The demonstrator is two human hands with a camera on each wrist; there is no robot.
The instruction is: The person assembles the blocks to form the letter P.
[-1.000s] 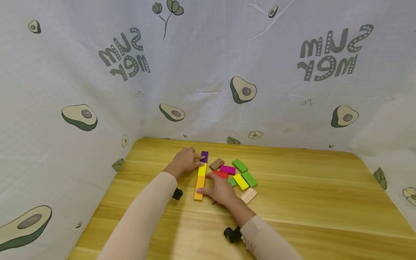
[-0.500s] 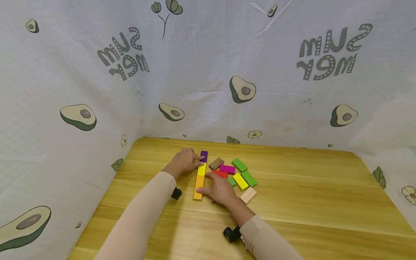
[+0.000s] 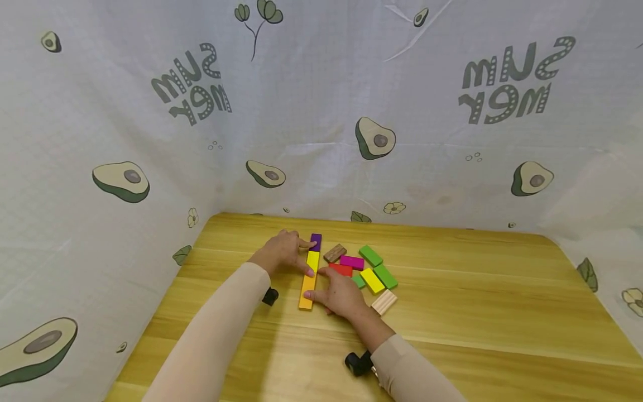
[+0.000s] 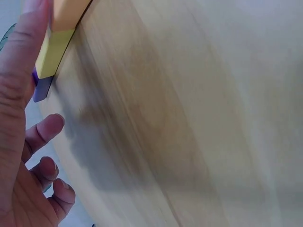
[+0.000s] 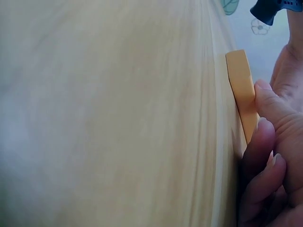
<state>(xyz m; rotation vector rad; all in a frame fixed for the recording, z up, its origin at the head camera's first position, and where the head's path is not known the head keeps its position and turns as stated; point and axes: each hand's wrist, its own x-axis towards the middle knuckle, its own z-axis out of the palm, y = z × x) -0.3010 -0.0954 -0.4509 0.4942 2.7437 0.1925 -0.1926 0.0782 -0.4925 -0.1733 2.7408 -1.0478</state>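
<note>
A straight row of flat blocks lies on the table in the head view: a purple block (image 3: 316, 239) at the far end, a yellow block (image 3: 313, 260) touching it, then an orange length (image 3: 308, 283) nearest me. Whether the orange part is one block or two I cannot tell. My left hand (image 3: 282, 249) is left of the row, index fingertip on the purple block and thumb where yellow meets orange. Its other fingers bend loosely in the left wrist view. From the right, my right hand (image 3: 344, 292) rests its thumb on the orange part, index fingertip against its side.
Right of the row lie loose blocks: brown (image 3: 335, 253), magenta (image 3: 352, 262), red (image 3: 341, 269), yellow (image 3: 372, 281), pale ridged wood (image 3: 384, 302) and several green (image 3: 370, 255). Behind the wooden table (image 3: 477, 312) hangs a printed white curtain (image 3: 311, 111).
My left thumb has slid toward me along the row, from the yellow block to its border with the orange. The right hand and the blocks look unmoved.
</note>
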